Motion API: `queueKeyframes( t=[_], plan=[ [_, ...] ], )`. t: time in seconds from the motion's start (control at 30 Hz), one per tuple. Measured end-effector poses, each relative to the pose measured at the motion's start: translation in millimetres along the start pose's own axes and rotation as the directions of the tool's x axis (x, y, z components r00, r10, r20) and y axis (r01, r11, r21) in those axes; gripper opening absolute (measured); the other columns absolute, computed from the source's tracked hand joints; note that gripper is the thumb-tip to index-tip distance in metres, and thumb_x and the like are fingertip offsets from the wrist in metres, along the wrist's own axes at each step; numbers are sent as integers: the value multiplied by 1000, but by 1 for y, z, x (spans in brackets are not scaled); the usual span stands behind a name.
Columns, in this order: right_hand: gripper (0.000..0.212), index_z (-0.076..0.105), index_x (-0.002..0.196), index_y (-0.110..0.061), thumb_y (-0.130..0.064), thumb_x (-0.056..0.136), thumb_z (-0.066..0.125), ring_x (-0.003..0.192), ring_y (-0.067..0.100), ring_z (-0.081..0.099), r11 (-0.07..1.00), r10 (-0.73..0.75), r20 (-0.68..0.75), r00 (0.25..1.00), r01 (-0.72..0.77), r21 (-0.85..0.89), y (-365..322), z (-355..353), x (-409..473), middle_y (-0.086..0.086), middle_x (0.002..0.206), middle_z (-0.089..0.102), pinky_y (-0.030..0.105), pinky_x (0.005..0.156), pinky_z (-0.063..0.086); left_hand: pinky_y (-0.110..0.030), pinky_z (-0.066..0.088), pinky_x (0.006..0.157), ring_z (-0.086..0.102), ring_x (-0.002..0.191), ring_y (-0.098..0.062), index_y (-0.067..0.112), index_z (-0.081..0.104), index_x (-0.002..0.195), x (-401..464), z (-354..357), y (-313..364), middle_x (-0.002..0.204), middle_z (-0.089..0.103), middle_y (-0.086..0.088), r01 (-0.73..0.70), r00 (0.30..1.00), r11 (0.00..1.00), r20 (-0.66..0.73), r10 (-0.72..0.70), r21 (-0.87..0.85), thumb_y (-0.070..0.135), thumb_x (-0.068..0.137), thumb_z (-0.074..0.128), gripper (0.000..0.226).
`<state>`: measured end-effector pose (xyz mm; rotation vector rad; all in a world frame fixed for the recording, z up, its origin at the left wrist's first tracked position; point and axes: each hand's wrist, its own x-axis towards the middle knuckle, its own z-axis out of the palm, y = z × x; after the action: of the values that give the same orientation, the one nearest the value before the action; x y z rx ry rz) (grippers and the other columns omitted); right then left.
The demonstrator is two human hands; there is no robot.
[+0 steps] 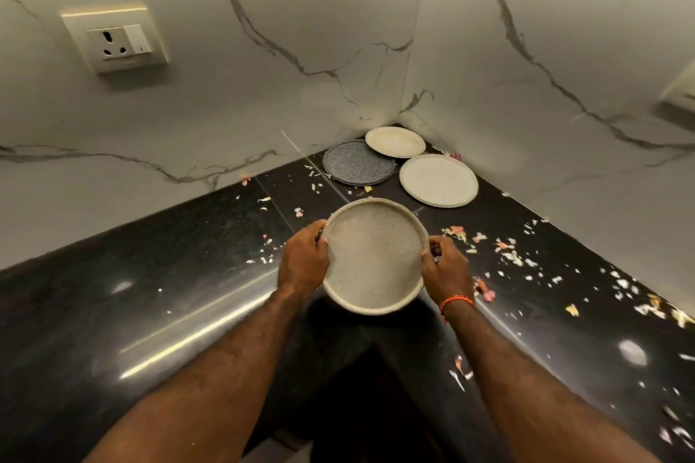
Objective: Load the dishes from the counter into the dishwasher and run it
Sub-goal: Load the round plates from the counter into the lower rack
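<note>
Both hands hold one plate (374, 256) between them, clear of the black counter (150, 274) and over its inner corner edge. The left hand (304, 259) grips the plate's left rim, fingers curled under and thumb on top; the right hand (445, 269) grips the right rim the same way. The plate is round, so it has no long axis to speak of; it tilts a little, near edge lower and toward the person, face up.

Three more plates lie ahead of the hands, flat on the counter in the far corner: a dark plate (359, 163) straight ahead, a pale plate (438, 180) just ahead and right, nearest the right hand, and a small plate (395, 141) farthest off, its edge overlapping the dark one. Scraps (507, 256) litter the counter to the right of the right hand.

The dishwasher is not in view. My guess is that it sits below or behind, so the held plate must travel back toward the body and down, away from the corner. The grip is even on both sides, so neither hand leads; one would need to let go to open a door.
</note>
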<state>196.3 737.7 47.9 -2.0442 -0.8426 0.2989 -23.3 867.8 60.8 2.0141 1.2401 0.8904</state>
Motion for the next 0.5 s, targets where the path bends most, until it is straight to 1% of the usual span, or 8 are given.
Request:
queueKeyframes(
  t=[0.1, 0.17, 0.27, 0.37, 0.43, 0.5],
  plan=[
    [20, 62, 117, -26, -26, 96, 61, 95, 21, 65, 999, -7, -62, 998, 4, -46, 20, -24, -23, 1, 105, 71, 39, 83, 54, -40, 57, 81, 65, 89, -18, 21, 67, 114, -24, 9, 17, 101, 71, 2, -39, 999, 999, 15, 39, -2, 19, 100, 57, 18],
    [22, 61, 119, -28, -28, 97, 59, 97, 24, 64, 996, 5, -94, 996, -13, -83, 32, -38, -39, 3, 107, 71, 42, 85, 55, -41, 57, 77, 65, 86, -20, 20, 65, 111, -41, 16, 28, 99, 71, -1, -65, 997, 998, 28, 65, -10, 21, 101, 56, 14],
    [18, 60, 116, -29, -29, 99, 58, 93, 24, 65, 993, 3, -113, 994, -16, -121, 44, -55, -60, 4, 104, 71, 43, 81, 56, -42, 55, 70, 65, 81, -25, 20, 61, 107, -59, 24, 39, 92, 70, -5, -88, 995, 996, 45, 89, -11, 24, 102, 53, 10],
    [15, 63, 112, -27, -30, 97, 60, 91, 19, 64, 987, -56, -133, 990, 35, -154, 53, -72, -79, 1, 104, 70, 38, 78, 55, -41, 50, 66, 60, 74, -21, 19, 57, 99, -72, 32, 50, 80, 63, 1, -72, 997, 995, 33, 74, -62, 23, 103, 50, 9],
    [20, 65, 116, -27, -31, 97, 61, 92, 14, 62, 981, -60, -147, 987, 31, -192, 58, -85, -91, -2, 110, 70, 35, 79, 54, -39, 47, 66, 57, 73, -19, 19, 57, 98, -78, 38, 61, 79, 61, 3, -51, 998, 992, 41, 56, -115, 22, 103, 49, 10],
    [24, 63, 121, -28, -30, 98, 60, 95, 13, 62, 973, -49, -158, 986, 11, -232, 62, -97, -103, -2, 114, 69, 37, 81, 56, -36, 45, 66, 57, 74, -17, 18, 58, 101, -83, 44, 72, 81, 60, 4, -71, 991, 988, 100, 85, -135, 21, 104, 49, 9]
  ],
)
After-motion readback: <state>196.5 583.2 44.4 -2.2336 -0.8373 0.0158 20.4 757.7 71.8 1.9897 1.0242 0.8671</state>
